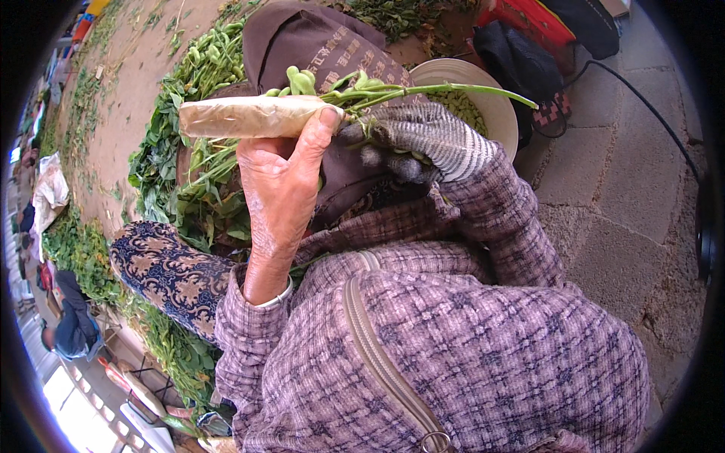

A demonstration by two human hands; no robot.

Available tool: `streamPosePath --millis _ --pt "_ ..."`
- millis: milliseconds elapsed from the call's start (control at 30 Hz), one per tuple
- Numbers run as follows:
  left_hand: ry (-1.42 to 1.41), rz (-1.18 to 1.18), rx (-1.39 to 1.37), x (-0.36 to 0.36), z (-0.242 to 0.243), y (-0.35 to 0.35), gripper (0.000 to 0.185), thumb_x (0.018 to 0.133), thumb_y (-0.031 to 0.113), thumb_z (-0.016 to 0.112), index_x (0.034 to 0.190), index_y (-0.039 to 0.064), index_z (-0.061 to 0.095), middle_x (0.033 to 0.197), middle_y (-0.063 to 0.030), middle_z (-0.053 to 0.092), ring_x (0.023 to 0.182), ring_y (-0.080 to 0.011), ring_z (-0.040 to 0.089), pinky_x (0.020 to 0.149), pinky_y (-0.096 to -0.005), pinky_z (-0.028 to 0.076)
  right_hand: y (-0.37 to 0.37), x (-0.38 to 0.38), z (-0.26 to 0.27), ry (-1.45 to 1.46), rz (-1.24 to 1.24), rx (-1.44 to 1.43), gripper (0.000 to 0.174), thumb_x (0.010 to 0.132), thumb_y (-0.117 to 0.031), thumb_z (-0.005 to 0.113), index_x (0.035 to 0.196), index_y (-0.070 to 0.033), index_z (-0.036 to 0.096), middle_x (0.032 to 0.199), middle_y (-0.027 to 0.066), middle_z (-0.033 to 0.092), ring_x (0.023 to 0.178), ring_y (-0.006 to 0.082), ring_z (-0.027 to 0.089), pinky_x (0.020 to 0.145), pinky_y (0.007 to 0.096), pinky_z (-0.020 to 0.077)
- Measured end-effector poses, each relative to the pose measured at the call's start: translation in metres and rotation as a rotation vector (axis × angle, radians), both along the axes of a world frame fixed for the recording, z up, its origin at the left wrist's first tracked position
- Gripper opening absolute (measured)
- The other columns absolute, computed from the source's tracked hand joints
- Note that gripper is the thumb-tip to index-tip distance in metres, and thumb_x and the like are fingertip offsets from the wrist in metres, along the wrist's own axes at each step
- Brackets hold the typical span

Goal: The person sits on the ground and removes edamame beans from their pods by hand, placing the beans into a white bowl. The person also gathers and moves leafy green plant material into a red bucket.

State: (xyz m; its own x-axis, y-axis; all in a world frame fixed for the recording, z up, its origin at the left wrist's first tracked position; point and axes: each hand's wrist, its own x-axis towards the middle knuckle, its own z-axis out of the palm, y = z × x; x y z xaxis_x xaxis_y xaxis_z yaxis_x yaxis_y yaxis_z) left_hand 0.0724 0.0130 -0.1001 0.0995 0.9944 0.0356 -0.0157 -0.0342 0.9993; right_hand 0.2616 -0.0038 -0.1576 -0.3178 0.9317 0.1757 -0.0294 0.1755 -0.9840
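Observation:
My bare left hand (286, 172) grips a long, pale block (249, 118) wrapped in translucent tape, with the thumb pressed over its right end. Just beyond that end, my right hand (433, 136), in a grey-and-white striped glove with dark fingers, pinches a green bean stalk (453, 89). The cut-looking tip of the stalk points right, while plump green pods (302, 81) show behind the wrapped block. The two hands nearly meet over a brown cloth (311, 42) with printed writing on my lap. What lies under my gloved fingers is hidden.
Past my right hand stands a white bucket (501, 96) holding loose green pods (467, 107). Leafy bean plants (164, 147) are heaped left of my lap. A black cable (651, 99) crosses the paving at right. Farther left, a person (76, 325) sits.

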Motion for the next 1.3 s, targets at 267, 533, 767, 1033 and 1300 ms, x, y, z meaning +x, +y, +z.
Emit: streamPosePath --millis 267,533,767,1033,1300 --pt "-0.011 0.013 -0.016 0.001 0.001 -0.002 0.017 0.084 0.009 0.069 0.094 -0.004 0.065 0.086 -0.0043 0.065 0.078 -0.0098 0.058 0.074 -0.0244 0.046 -0.003 0.015 0.039 0.250 0.213 -0.744 0.037 0.092 -0.017 0.053 0.126 -0.004 0.055 0.089 0.0049 0.065 0.060 0.0073 0.055 0.053 0.0197 0.0448" --pt "-0.019 0.018 -0.012 0.003 0.002 -0.003 0.019 0.084 0.011 0.069 0.096 -0.003 0.064 0.086 -0.0049 0.065 0.079 -0.0105 0.059 0.074 -0.0244 0.046 -0.006 0.000 0.045 0.009 0.171 -0.697 0.035 0.089 -0.029 0.063 0.115 -0.005 0.063 0.077 0.0001 0.064 0.054 0.0057 0.052 0.050 0.0193 0.0432" --pt "-0.054 0.017 -0.192 -0.003 0.017 -0.011 0.018 0.084 0.010 0.070 0.097 -0.001 0.064 0.088 -0.0028 0.064 0.082 -0.0093 0.058 0.076 -0.0229 0.045 -0.004 -0.014 0.052 -0.315 -0.045 -0.485 0.025 0.086 -0.023 0.067 0.104 -0.006 0.068 0.082 0.0069 0.070 0.068 0.0119 0.063 0.064 0.0266 0.0513" --pt "0.100 -0.053 -0.019 0.003 0.025 -0.024 0.014 0.083 0.004 0.068 0.093 -0.003 0.062 0.092 -0.0052 0.062 0.086 -0.0115 0.057 0.081 -0.0255 0.044 0.001 -0.030 0.076 -0.682 -0.055 -0.348 0.029 0.084 -0.028 0.066 0.103 -0.005 0.067 0.089 0.0147 0.069 0.082 0.0270 0.067 0.076 0.0344 0.0523" --pt "0.179 -0.009 0.071 0.003 0.022 -0.024 0.011 0.081 0.000 0.066 0.091 -0.003 0.062 0.090 -0.0077 0.062 0.083 -0.0153 0.058 0.079 -0.0276 0.045 0.003 -0.027 0.072 -0.699 0.001 -0.260 0.034 0.087 -0.035 0.061 0.108 -0.008 0.064 0.094 0.0153 0.067 0.086 0.0296 0.065 0.078 0.0379 0.0513"
